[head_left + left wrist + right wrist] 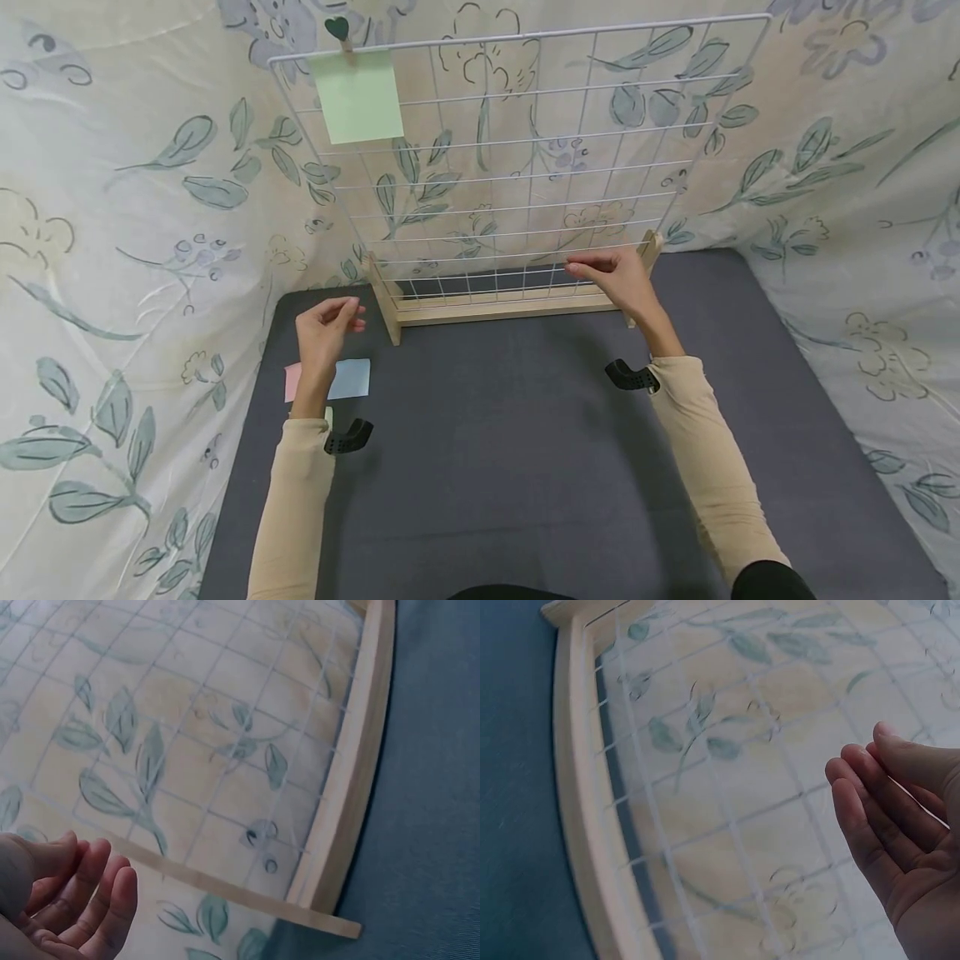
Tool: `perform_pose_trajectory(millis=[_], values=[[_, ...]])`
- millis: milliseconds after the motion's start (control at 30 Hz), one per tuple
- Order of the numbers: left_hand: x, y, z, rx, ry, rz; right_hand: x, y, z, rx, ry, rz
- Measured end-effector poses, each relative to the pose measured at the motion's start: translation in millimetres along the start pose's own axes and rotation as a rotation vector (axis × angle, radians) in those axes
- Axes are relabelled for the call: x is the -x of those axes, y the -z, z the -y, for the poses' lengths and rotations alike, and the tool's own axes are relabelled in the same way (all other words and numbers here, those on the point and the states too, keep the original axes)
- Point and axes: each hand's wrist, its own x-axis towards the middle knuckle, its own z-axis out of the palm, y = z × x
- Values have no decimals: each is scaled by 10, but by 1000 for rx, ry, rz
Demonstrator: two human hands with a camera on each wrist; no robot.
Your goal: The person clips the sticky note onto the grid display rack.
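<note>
My left hand [321, 337] hovers left of the wire grid's wooden foot [386, 304], over the left part of the table. In the left wrist view its fingers [112, 911] bend loosely with nothing between them. My right hand [621, 283] is raised in front of the grid's lower right corner, thumb and fingertips close together and holding nothing. A white wire grid [528, 175] stands upright in a wooden base [510, 310]. From its top left hangs a pale green paper [360, 100], under a clip with a dark green heart [337, 28].
Below my left hand lie a pink paper [292, 382] and a blue paper [351, 379], partly covered by the forearm. A bit of pale green shows beside the sleeve. Flowered cloth [150, 250] surrounds the dark grey table [487, 450] at the back and sides.
</note>
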Motion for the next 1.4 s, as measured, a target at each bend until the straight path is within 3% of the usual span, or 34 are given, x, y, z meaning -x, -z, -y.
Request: perform_pose_trajectory(millis=[333, 600, 767, 1067, 1300, 1400], values=[[123, 154, 326, -12, 95, -30, 313, 12, -38, 34, -11, 27], [227, 298, 523, 21, 158, -85, 431, 73, -625, 72, -92, -45], [307, 410, 636, 16, 224, -112, 558, 90, -865, 109, -118, -62], [418, 601, 884, 70, 298, -188, 800, 172, -1133, 156, -179, -128], [476, 771, 900, 151, 373, -256, 953, 286, -1277, 171, -224, -212], [501, 849, 958, 154, 371, -295, 1022, 329, -1339, 179, -255, -243]])
